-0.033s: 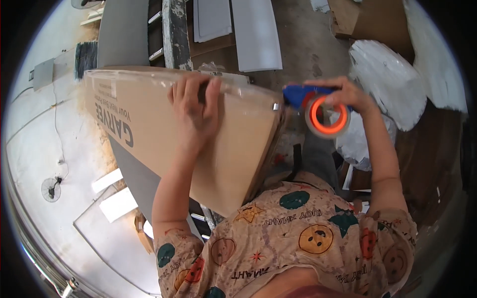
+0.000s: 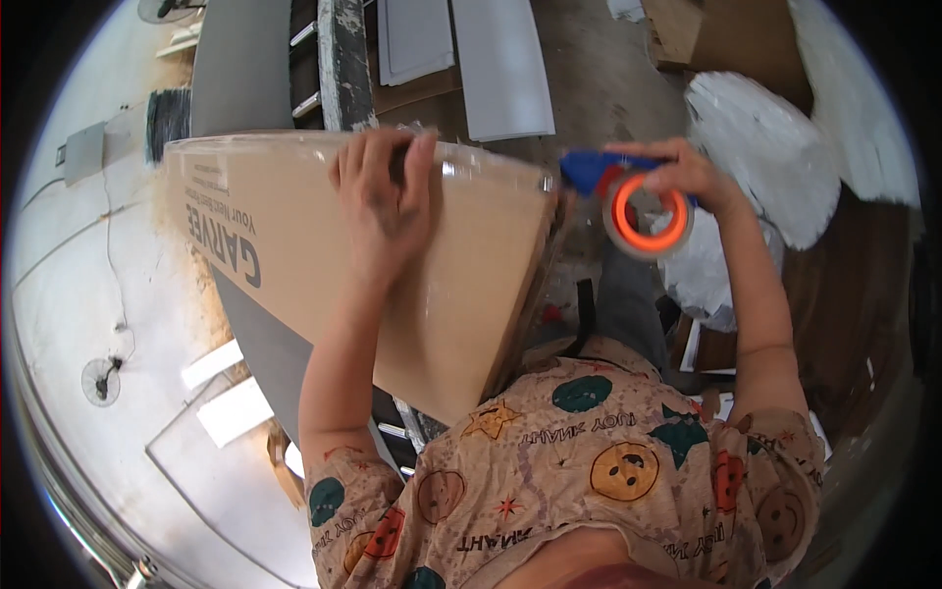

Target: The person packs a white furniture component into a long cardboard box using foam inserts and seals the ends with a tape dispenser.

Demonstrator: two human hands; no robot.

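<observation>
Carton (image 2: 461,294): one, brown, large, across the middle of the view, against the shirt (image 2: 549,461); its underside is hidden from us. Left hand (image 2: 383,201): laid over the carton's upper edge, fingers bent; their tips are hard to make out, and we cannot tell whether they grip or only press. Tape dispenser (image 2: 589,173): one, blue and red, beside the carton's right-hand corner, clasped in the right hand (image 2: 695,179), which covers part of it; whether its tip touches, we cannot tell. Tape roll (image 2: 649,241): orange core, on the dispenser. White sheets (image 2: 502,69): cut off above. Frame (image 2: 345,59): chipped, partly behind the carton.
</observation>
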